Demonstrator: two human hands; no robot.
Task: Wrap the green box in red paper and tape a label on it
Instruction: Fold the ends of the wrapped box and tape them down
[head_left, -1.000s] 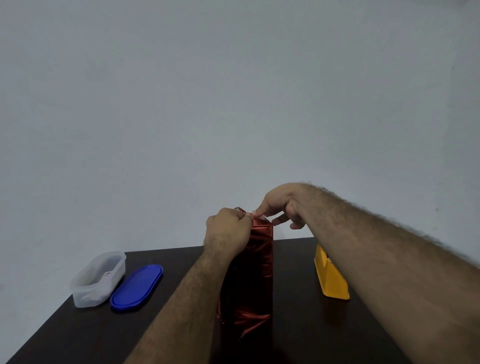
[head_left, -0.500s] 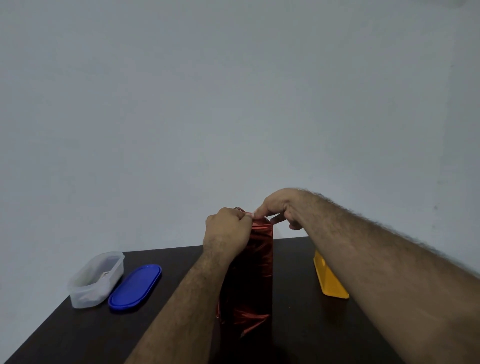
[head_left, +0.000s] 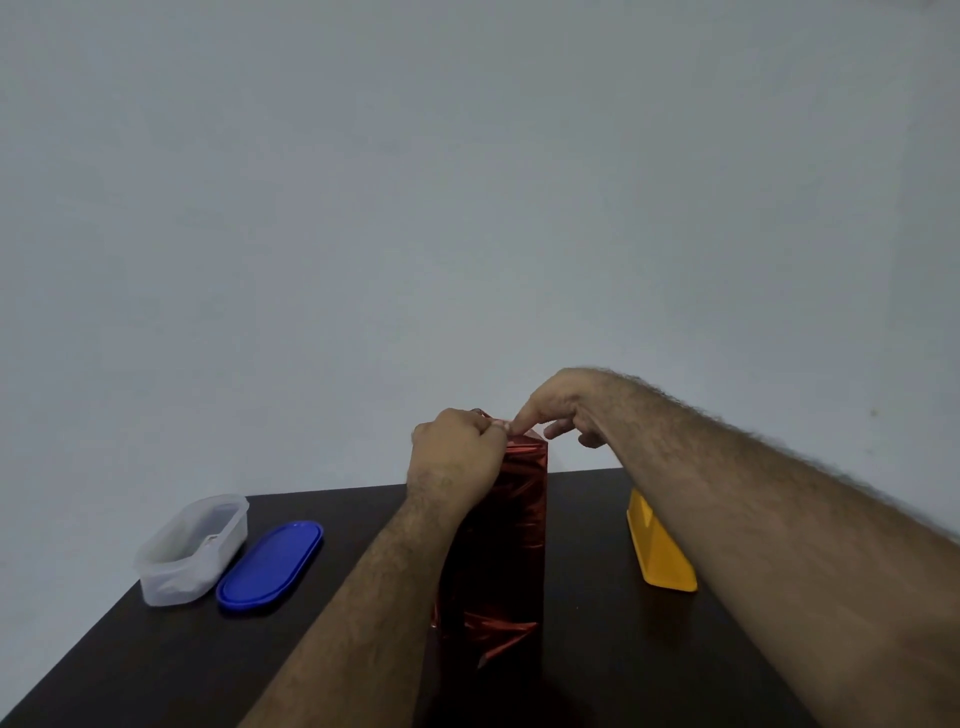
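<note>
Fingers of the left hand (head_left: 457, 457) curl in toward the top left edge of the upright box wrapped in red paper (head_left: 511, 535); only the back of the hand and the knuckles face the camera, so whether they pinch the paper or merely press on it cannot be told.

At the far left, a translucent container (head_left: 189, 551) sits open on the dark table (head_left: 156, 654), with something small and pale inside that is too dim to make out. Just to its right lies a blue oval lid (head_left: 270, 564), flat on the tabletop.

In the middle stands the wrapped box, on end; the left forearm hides its left side. No green shows through the foil. A loose fold of paper sticks out near its base. The box's top face is hidden behind both hands.

The right hand (head_left: 561, 405) comes down on the top right of the box, forefinger and thumb meeting at the paper's upper edge beside the left knuckles, apparently pinching a small pale bit there, too small to identify. Its other fingers hang loosely curled past the box.

Further right, a yellow plastic object (head_left: 660, 551) rests on the table, its right side hidden by the right forearm. The table's near edge is out of view.
</note>
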